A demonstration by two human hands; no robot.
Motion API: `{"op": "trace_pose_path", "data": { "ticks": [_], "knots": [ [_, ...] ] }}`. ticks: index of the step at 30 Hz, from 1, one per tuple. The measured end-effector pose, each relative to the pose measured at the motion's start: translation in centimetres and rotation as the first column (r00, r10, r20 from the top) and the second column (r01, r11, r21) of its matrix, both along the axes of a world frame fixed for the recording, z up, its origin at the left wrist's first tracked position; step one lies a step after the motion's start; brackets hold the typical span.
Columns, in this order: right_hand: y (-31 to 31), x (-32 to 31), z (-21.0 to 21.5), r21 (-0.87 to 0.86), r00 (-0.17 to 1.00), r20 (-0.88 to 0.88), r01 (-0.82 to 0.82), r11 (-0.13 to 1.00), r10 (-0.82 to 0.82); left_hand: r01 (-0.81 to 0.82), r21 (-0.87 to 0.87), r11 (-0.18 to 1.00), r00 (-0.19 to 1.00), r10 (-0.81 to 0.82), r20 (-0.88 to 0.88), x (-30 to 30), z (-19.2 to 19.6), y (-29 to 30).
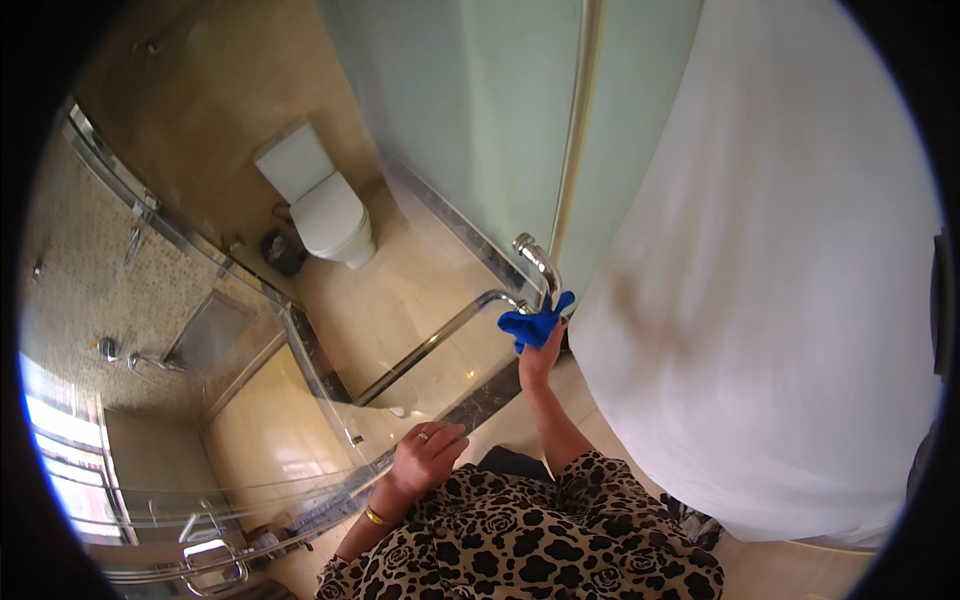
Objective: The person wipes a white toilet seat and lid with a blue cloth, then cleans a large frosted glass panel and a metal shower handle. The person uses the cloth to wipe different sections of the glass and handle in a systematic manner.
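My right hand [538,362] is raised and grips a small blue cloth [533,325], pressing it against the chrome door handle [538,262] of a glass door [480,120]. A long chrome bar [430,345] runs down and left from that handle. My left hand [425,455] rests with its fingers curled against the edge of the glass near the bar's lower end; it wears a ring and a gold bracelet. Both sleeves are leopard print.
A white toilet [325,205] stands behind the glass with a small dark bin [283,252] beside it. A shower fitting [120,352] hangs on the tiled wall at left. A white wall [780,300] fills the right. A dark stone threshold [480,400] runs below the door.
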State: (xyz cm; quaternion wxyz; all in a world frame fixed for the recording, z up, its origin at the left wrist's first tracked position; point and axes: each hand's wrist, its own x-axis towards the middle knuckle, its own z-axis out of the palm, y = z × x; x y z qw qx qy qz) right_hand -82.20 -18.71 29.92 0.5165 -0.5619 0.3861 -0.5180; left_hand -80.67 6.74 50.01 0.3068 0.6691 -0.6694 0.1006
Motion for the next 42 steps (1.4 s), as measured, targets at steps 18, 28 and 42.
{"op": "trace_pose_path", "data": {
  "ticks": [18,28,42],
  "knots": [
    [4.6,1.9,8.6,0.272,0.959,0.146,-0.275,0.922,0.243,-0.236,0.034,0.971,0.971,0.234,0.049,-1.4,-0.4,9.9],
    [18.3,1.3,22.3,-0.712,0.898,-0.095,-0.362,0.601,0.429,-0.326,0.022,0.945,0.944,0.325,0.058,-3.1,-0.8,18.4],
    [30.4,5.1,27.4,-0.946,0.923,-0.292,-0.318,0.070,0.249,-0.367,-0.128,0.921,0.917,0.381,0.115,-4.6,0.0,24.5]
  ]
}}
